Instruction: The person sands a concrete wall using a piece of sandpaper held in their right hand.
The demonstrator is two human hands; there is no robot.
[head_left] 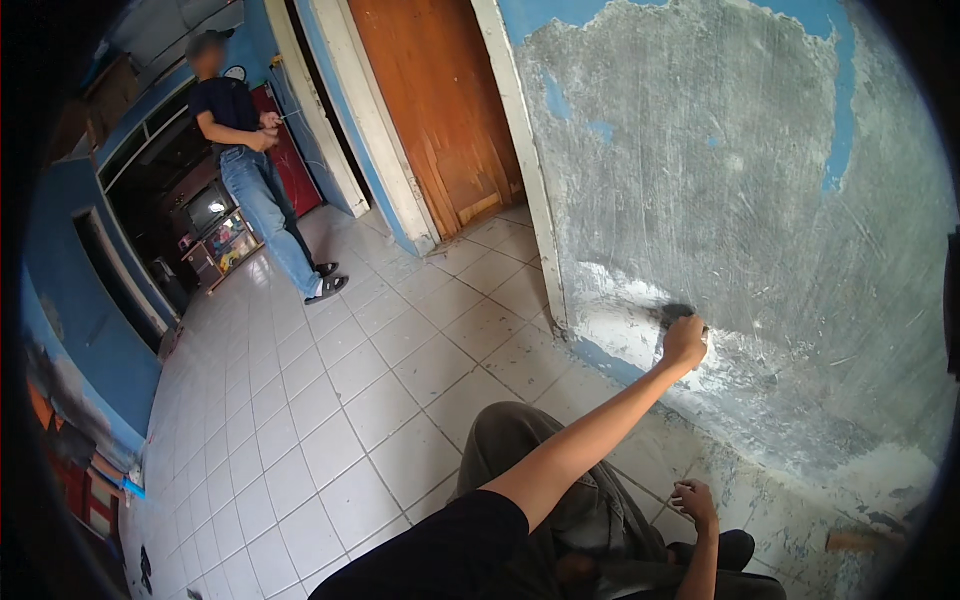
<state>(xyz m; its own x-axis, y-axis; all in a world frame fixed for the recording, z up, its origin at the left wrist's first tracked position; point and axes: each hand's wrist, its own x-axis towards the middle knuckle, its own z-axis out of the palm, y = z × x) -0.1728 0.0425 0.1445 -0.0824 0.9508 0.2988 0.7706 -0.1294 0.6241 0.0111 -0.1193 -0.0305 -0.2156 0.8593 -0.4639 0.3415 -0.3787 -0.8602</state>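
From the head camera, the left arm stretches up and forward from the lower edge, elbow nearly straight, and the left hand (pixel 685 342) is closed around a dark scraping tool (pixel 676 314), whose exact shape is too small to tell. The tool's end rests against the wall (pixel 740 180), low down, just right of the white door frame (pixel 528 170). There the blue paint is mostly scraped off, leaving grey and white plaster with blue patches along the top and base.

The right hand (pixel 694 500) hangs lower, wrist bent, fingers loosely curled above the person's knee (pixel 510 430) in grey trousers; it holds nothing that shows.

The white tiled floor (pixel 330 400) runs off to the left. A wooden door (pixel 440 100) stands beside the frame. Well apart, another person (pixel 255 150) in jeans stands near a red cabinet (pixel 290 160). Beside them a low shelf (pixel 225 240) holds a small television and some coloured items too small to make out.
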